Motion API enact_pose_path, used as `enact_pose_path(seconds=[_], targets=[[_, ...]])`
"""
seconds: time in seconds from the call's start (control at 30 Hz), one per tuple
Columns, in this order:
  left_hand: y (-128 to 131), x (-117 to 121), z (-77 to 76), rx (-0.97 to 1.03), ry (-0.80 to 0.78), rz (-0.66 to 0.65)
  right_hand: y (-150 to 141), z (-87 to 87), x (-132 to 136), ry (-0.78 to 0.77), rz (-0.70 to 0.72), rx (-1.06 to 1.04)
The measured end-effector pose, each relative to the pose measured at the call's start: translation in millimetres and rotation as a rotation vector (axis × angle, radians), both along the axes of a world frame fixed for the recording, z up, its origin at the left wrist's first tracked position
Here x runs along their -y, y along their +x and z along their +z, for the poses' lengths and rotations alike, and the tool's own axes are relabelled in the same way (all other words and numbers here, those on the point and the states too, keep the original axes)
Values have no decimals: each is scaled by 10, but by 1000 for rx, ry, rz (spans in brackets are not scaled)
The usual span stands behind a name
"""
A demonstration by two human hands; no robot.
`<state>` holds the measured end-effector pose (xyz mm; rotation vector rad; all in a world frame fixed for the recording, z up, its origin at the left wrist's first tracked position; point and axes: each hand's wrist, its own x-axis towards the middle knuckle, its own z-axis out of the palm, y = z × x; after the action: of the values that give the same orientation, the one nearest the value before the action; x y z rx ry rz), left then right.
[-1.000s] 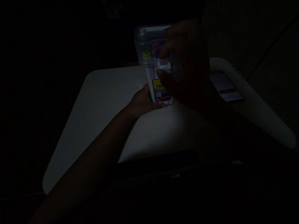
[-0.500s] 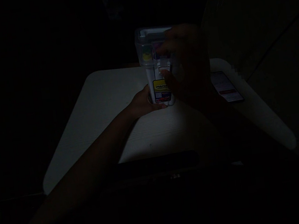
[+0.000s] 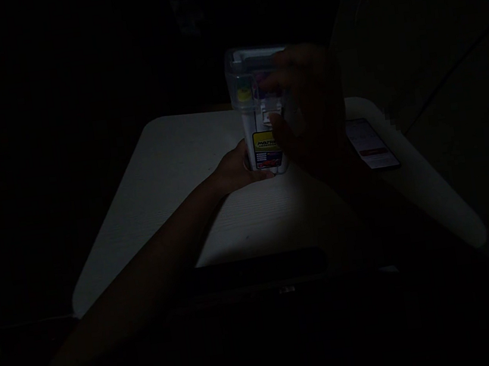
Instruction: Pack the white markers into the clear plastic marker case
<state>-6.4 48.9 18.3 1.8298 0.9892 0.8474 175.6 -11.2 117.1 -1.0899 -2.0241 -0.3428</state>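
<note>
A clear plastic marker case [image 3: 256, 118] stands upright at the far middle of the table. A yellow-and-blue label is on its front, and coloured marker caps show dimly through the clear lid [image 3: 237, 79]. Low on the case, my left hand [image 3: 236, 167] is wrapped around its base, thumb in front and most fingers hidden behind. My right hand [image 3: 312, 114] holds the upper right side; its thumb rests by the white latch [image 3: 270, 113] and its fingers lie over the lid. The lid sits on the case. Shadow blurs my right hand's outline.
The white table [image 3: 140, 209] has rounded corners and a dark slot [image 3: 256, 270] near its front edge. To the right lies a phone [image 3: 372, 145] with a lit screen, partly behind my right forearm. Surroundings are very dark.
The case and both hands appear slightly further right and lower, with the whole view shifted a little. My grip on the case looks the same.
</note>
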Motion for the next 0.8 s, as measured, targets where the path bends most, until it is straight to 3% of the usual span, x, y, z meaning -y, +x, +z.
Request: enact_pose_path(seconds=[0.23,0.4,0.57,0.8], targets=[[-22,-34,-47,8,24,-11,15,-36,18,-83,-23,-68],[-16,-45,-56,23,-16,-22,35,-46,5,-15,114,-74],[-17,-57,-63,10,-3,-15,24,26,55,-175,-35,-45],[-25,-75,-85,-5,38,-20,44,15,57,-211,-77,-42]])
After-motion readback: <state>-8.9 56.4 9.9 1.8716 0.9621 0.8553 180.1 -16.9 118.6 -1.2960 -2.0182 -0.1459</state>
